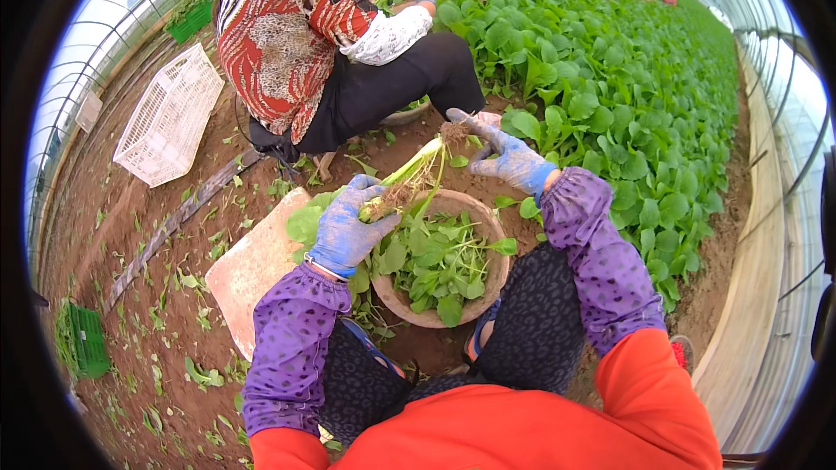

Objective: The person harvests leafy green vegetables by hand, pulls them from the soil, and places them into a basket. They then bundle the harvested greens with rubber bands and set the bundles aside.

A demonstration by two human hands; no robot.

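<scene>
My left hand (349,225), in a soiled blue glove, grips several leafy green plants (411,166) by their lower stems, with roots showing. Beyond it, a soil-covered root clump (455,133) sits at the upper end of the pale stems. My right hand (509,156), gloved alike, has its fingers spread beside that clump; one finger reaches over it, and whether it grips is unclear. Below both hands, a round, soil-stained basin (499,271) holds loose green leaves (444,261). Leaves from the bunch hang to the left, partly behind my left hand.
A pale, dirty plastic piece (251,274) lies left of the basin. Close ahead, a seated person (281,46) holds greens. A white crate (170,117) and green crates (88,339) stand leftward. Dense leafy crops (601,98) grow at right, beside the tunnel wall (771,261).
</scene>
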